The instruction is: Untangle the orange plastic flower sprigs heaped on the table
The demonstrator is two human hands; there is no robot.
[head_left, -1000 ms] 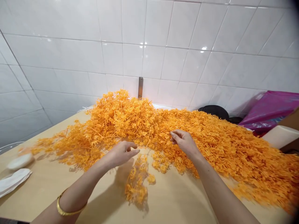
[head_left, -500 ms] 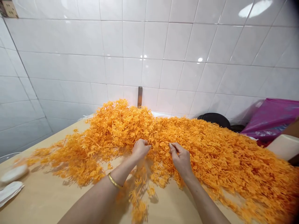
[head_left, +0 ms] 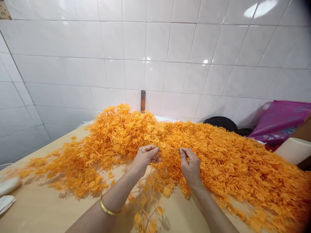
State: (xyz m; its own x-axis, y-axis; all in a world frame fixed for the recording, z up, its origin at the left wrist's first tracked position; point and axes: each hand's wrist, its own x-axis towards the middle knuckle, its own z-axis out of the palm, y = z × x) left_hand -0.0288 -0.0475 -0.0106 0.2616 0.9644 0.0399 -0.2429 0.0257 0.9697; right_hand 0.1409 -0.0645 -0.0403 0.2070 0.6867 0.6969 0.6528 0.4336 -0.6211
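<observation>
My left hand (head_left: 145, 158), with a gold bangle (head_left: 107, 207) on its wrist, is closed in a pinch on a thin orange artificial flower strand (head_left: 152, 191). The strand hangs below the hand, its small spiky blossoms low over the table. A short way to the right, my right hand (head_left: 191, 166) has thumb and forefinger pressed together; whatever sits between them is too small to make out. Behind both hands, a heaped tangle of orange stems and blossoms (head_left: 116, 132) rises on the left. A denser mass of loose orange pieces (head_left: 243, 171) spreads to the right.
The pale tan table (head_left: 48, 207) meets a white tiled wall (head_left: 155, 42). White objects (head_left: 9, 186) lie at its left edge. Toward the back right are round black items (head_left: 221, 122), a purple bag (head_left: 282, 121) and a cream block (head_left: 293, 150).
My left hand has turned and lifted slightly, its pinch now showing with the strand trailing below. My right hand has shifted a little to the right. The view has swung slightly.
</observation>
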